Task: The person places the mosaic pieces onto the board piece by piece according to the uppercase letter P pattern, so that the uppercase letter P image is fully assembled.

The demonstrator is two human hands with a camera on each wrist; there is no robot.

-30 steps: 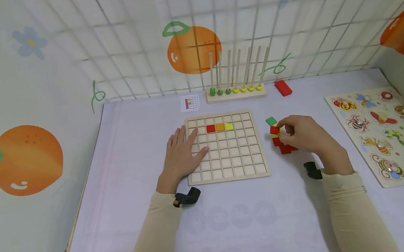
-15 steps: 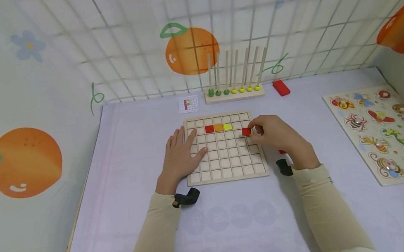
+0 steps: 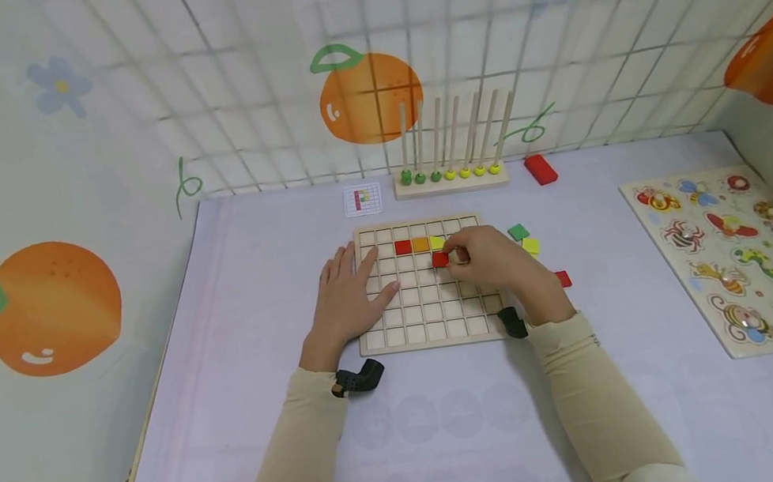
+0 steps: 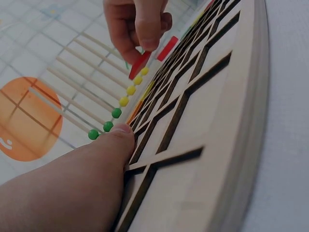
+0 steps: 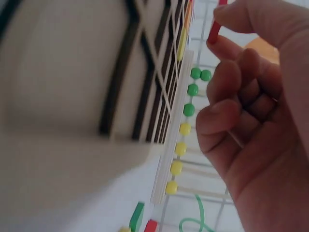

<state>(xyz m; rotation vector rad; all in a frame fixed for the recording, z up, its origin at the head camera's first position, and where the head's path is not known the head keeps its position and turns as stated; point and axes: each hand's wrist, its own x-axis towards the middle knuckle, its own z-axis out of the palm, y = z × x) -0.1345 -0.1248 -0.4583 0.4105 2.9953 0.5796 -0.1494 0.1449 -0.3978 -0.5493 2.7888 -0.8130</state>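
Your left hand lay with its fingers spread over the left edge of the board, the thumb on its grid. Your right hand pinched a red tile between thumb and finger, raised just above the board, near the yellow piece at the right end of a row with an orange piece and a red piece. Loose pieces lay right of the board on the desk; beyond it stood the abacus, with a card to its left.
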